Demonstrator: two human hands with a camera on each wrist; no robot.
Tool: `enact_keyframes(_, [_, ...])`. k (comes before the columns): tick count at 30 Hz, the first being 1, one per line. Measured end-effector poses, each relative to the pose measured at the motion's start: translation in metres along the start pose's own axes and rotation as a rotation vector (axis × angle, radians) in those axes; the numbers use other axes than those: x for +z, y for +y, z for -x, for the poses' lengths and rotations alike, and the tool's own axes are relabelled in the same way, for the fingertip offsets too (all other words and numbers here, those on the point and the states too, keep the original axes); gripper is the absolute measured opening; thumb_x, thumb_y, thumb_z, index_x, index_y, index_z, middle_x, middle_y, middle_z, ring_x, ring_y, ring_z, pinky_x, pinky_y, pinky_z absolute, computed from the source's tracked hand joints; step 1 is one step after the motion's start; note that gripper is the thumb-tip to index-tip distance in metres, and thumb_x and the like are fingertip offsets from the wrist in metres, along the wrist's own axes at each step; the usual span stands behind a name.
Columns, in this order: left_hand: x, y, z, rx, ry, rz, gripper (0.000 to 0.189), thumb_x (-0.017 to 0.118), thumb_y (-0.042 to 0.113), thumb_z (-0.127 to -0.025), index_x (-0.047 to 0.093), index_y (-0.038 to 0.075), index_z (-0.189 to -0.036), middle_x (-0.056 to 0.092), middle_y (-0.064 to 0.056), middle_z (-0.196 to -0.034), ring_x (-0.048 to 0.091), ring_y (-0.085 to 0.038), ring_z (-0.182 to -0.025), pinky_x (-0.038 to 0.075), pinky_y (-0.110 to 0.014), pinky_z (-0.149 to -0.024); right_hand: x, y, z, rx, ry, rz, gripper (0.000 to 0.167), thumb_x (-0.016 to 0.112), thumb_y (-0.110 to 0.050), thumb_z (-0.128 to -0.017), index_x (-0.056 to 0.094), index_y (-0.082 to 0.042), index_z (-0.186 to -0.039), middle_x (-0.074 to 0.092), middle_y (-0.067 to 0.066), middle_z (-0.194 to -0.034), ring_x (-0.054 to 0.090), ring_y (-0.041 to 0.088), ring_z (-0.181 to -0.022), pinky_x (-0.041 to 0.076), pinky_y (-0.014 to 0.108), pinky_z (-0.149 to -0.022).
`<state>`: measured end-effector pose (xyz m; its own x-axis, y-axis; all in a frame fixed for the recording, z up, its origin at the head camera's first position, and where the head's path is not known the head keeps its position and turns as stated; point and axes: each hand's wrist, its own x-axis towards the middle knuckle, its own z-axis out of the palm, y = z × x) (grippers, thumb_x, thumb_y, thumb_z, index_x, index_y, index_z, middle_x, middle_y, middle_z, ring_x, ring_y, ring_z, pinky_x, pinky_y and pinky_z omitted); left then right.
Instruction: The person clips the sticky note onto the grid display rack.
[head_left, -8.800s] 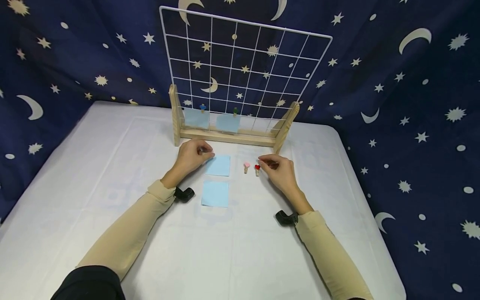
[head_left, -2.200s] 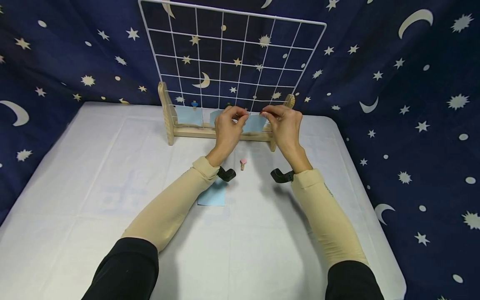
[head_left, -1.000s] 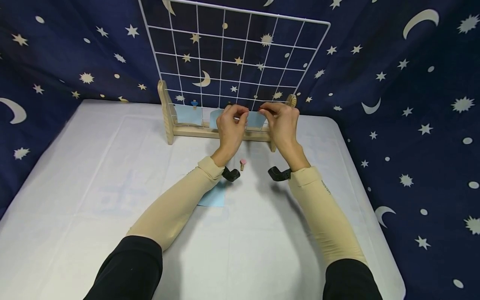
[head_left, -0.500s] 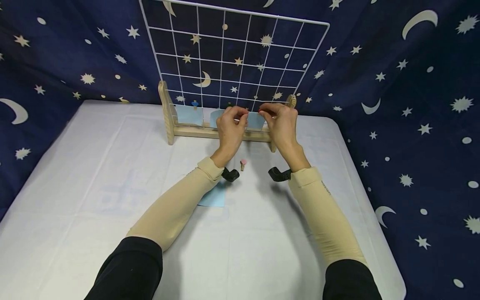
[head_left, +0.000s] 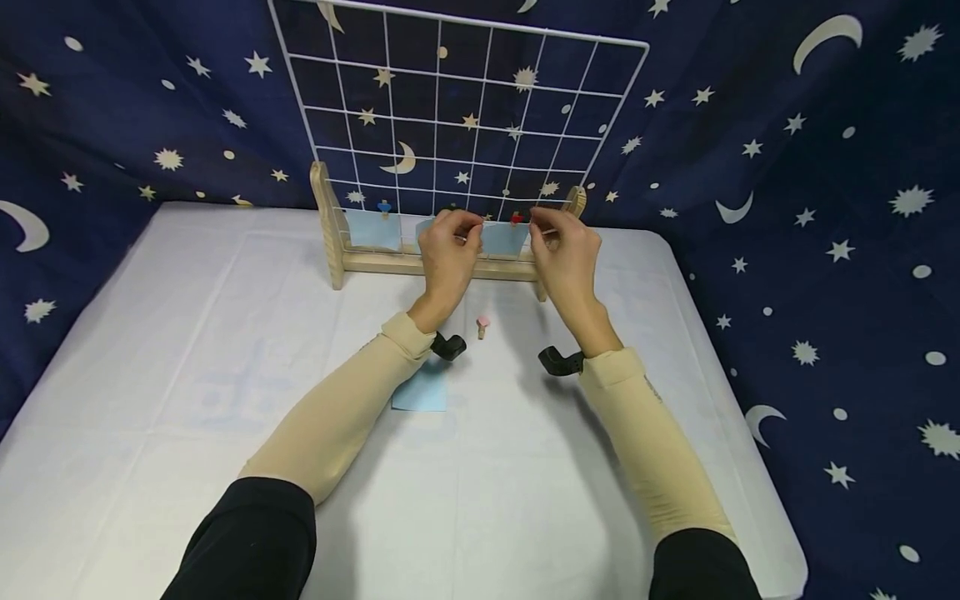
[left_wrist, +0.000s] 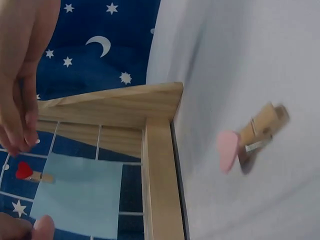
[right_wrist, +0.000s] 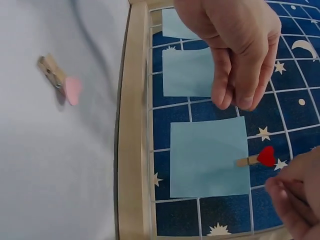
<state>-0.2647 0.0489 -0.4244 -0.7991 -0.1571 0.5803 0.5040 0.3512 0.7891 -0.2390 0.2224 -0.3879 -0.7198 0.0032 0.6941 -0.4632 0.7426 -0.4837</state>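
Note:
A white wire grid (head_left: 457, 108) stands in a wooden stand (head_left: 420, 265) at the back of the table. Three light blue paper squares hang on its lowest wire. The rightmost square (right_wrist: 210, 157) is held by a red heart clip (right_wrist: 264, 156). My right hand (head_left: 564, 250) hovers just right of that clip, its fingers off it and holding nothing. In front of the middle square, my left hand (head_left: 446, 246) has its fingers hanging loose above the paper. A pink heart clip (head_left: 482, 323) lies on the table between my wrists.
Another blue paper square (head_left: 420, 393) lies on the white tablecloth, partly under my left forearm. A blue clip (head_left: 385, 206) holds the leftmost hung square. Dark starry cloth surrounds the table on three sides.
My right hand has come off the red clip, which now shows on the wire holding the third square. My left hand has let go of that paper. Both hands have drawn back slightly.

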Motion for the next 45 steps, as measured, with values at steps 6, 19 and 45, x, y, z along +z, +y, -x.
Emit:
enact_keyframes(6, [-0.013, -0.006, 0.0, 0.028, 0.038, 0.042, 0.004, 0.077, 0.001, -0.093, 0.079, 0.0, -0.09, 0.073, -0.012, -0.087, 0.074, -0.02, -0.068, 0.057, -0.02, -0.064, 0.001, -0.005, 0.015, -0.005, 0.052, -0.067, 0.015, 0.072, -0.003, -0.098, 0.08, 0.002, -0.109, 0.079, 0.016, -0.099, 0.076, 0.028, -0.083, 0.062, 0.04, -0.076])
enact_keyframes(19, [-0.044, -0.023, 0.008, -0.019, -0.099, 0.071, 0.025, 0.078, 0.015, -0.097, 0.076, 0.001, -0.076, 0.069, -0.01, -0.067, 0.064, -0.015, -0.05, 0.049, -0.019, -0.052, 0.015, -0.01, 0.057, 0.043, -0.191, -0.088, 0.013, 0.075, -0.005, -0.096, 0.081, -0.001, -0.107, 0.081, 0.012, -0.098, 0.077, 0.025, -0.084, 0.063, 0.039, -0.076])
enact_keyframes(45, [-0.103, -0.032, 0.038, -0.053, -0.505, -0.242, 0.014, 0.075, 0.016, -0.097, 0.081, 0.006, -0.089, 0.077, -0.008, -0.082, 0.061, -0.019, -0.063, 0.045, -0.03, -0.063, 0.022, 0.009, 0.098, 0.168, -0.331, -0.133, 0.026, 0.079, -0.017, -0.096, 0.078, -0.003, -0.118, 0.081, 0.009, -0.095, 0.078, 0.023, -0.084, 0.063, 0.036, -0.076])
